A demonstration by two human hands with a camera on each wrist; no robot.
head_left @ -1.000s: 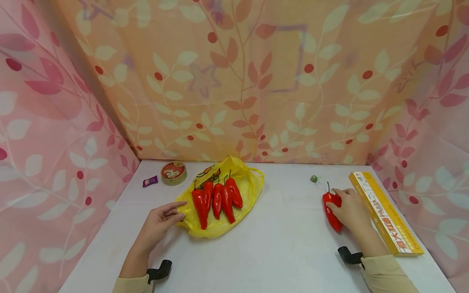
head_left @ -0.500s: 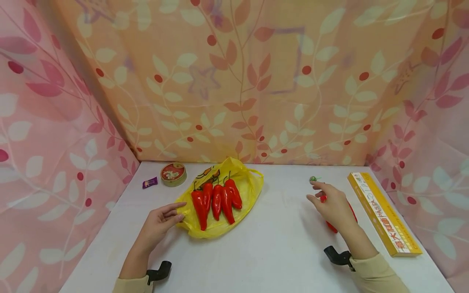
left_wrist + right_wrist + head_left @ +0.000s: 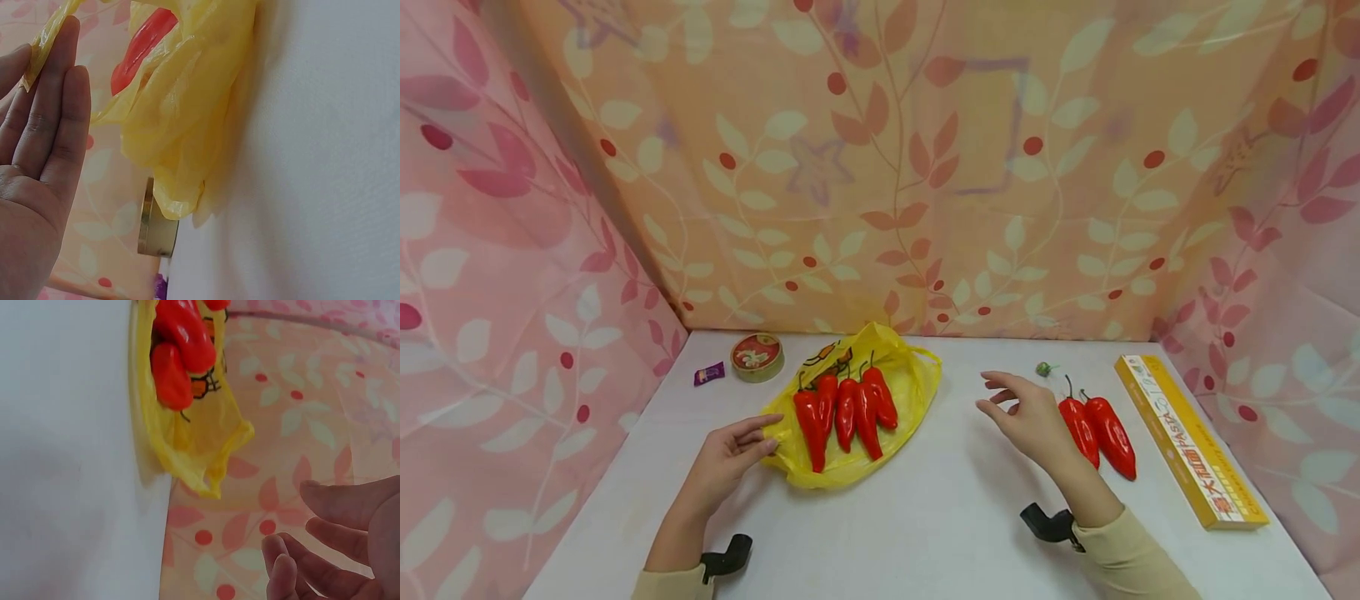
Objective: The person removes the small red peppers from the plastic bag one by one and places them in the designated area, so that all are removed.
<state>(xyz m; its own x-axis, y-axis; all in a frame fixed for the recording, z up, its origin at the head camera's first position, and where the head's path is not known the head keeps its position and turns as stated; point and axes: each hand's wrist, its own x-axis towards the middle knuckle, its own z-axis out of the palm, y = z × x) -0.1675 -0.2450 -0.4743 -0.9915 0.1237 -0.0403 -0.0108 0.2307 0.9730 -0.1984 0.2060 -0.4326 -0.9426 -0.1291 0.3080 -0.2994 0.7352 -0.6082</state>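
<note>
A yellow plastic bag point(image 3: 921, 379) lies spread on the white table, with several glossy red chili peppers point(image 3: 846, 412) on it. My left hand point(image 3: 718, 468) pinches the bag's left edge; in the left wrist view the bag's rim point(image 3: 47, 47) passes between thumb and fingers. Over the table between the bag and the right-hand peppers hovers my right hand point(image 3: 1036, 423), fingers loosely bent and holding nothing. Two more red peppers point(image 3: 1115, 440) lie side by side behind it, the nearer partly hidden by that hand and wrist.
At the back left are a round red-topped tin point(image 3: 757, 357) and a small purple packet point(image 3: 709, 373). A long yellow pasta box point(image 3: 1195, 446) runs along the right side. One small green object point(image 3: 1043, 367) lies behind the two peppers. Patterned cloth walls point(image 3: 880, 167) enclose the table.
My right hand has let go of a red pepper beside another one and moved left toward the bag. The left hand has stayed at the bag's edge.
</note>
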